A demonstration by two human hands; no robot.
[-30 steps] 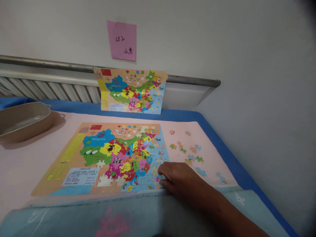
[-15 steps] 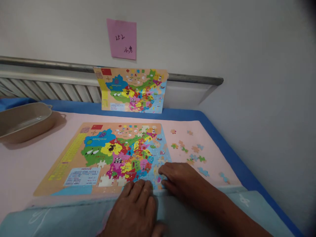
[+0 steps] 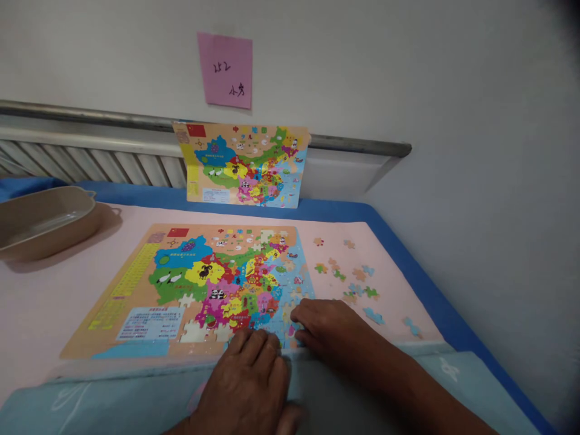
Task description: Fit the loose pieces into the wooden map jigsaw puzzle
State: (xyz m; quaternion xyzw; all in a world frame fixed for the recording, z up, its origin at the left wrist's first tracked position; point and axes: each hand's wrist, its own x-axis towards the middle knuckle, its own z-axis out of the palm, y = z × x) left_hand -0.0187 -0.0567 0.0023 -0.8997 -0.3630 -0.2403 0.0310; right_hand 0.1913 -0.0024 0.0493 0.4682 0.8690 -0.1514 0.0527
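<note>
A colourful map jigsaw puzzle (image 3: 181,284) lies flat before me, with pale gaps at its lower edge, near its top right and on its right side. My left hand (image 3: 249,380) rests palm down at the bottom edge, its fingers stretched onto the puzzle and holding nothing visible. On the lower right part, my right hand (image 3: 335,332) is curled, thumb and fingertips bent down against the blue area. Whatever is under those fingertips is hidden. Several loose puzzle pieces (image 3: 374,315) are scattered to the right of the puzzle.
A matching map picture sheet (image 3: 244,163) leans upright against the metal rail (image 3: 357,145) at the back. On the left stands a beige oval basin (image 3: 49,226). A pink note (image 3: 226,71) is stuck on the wall. Light blue cloth (image 3: 136,399) covers the near edge.
My left hand has shifted very slightly at the puzzle's lower edge. My right hand stays at the same spot, and the loose pieces have not moved.
</note>
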